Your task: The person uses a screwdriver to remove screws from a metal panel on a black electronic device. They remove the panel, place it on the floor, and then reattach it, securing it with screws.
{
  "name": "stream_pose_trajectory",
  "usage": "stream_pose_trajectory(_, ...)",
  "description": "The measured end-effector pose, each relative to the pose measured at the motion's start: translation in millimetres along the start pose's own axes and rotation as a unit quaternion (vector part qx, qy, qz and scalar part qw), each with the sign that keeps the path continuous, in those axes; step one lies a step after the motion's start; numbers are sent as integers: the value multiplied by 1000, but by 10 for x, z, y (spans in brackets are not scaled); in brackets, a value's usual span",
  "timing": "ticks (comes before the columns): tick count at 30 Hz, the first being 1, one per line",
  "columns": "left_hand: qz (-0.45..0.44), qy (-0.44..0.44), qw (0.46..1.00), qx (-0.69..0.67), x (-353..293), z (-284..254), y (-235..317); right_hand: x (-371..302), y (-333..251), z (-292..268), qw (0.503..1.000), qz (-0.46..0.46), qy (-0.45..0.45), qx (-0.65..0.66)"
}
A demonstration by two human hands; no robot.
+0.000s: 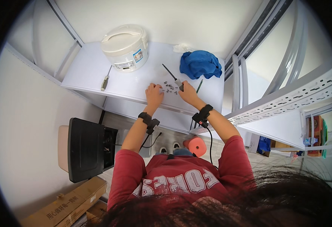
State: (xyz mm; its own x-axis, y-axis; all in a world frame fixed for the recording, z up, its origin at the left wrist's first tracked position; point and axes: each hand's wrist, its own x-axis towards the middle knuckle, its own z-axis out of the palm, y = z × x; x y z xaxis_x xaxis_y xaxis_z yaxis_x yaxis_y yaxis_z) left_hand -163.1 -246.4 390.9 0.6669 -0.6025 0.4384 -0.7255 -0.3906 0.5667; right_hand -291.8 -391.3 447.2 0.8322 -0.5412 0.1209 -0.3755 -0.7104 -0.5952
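My right hand [189,94] is closed around the grey handle of a screwdriver [170,71], its dark shaft slanting up and to the left over the white shelf [135,85]. A loose cluster of small dark screws [169,87] lies on the shelf between my hands. Just left of the screws is my left hand [154,94], fingers curled down and thumb drawn in; whatever lies between the fingertips is too small to make out. A dark green pen-like stick [199,86] lies just beyond my right hand. Both wrists wear black straps with small devices.
At the shelf's back left stands a white rice cooker [124,49]; a second screwdriver [105,82] lies beside it. A crumpled blue cloth [200,64] sits back right, near a white cloth [183,48]. Below are a red stool [195,146], a black panel [85,150] and cardboard boxes [65,206].
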Motion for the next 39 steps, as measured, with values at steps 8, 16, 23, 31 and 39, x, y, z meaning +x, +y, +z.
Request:
stream_pose_trajectory(8, 29, 13, 999, -15, 27, 16, -88, 42, -70, 96, 1000, -16, 1, 14)
stream_pose_trajectory(16, 28, 0, 1000, -11, 113, 102, -47, 92, 4, 80, 999, -43, -9, 21)
stream_pose_trajectory(23, 48, 1, 999, -15, 126, 115, -64, 86, 33, 48, 999, -44, 0, 23)
stream_pose_trajectory(31, 74, -17, 992, -101, 166, 105, -20, 76, 55, 44, 999, -44, -3, 23)
stream_pose_trajectory(39, 98, 6, 986, -134, 107, 25, 178, 47, 59, 71, 999, -46, -4, 25)
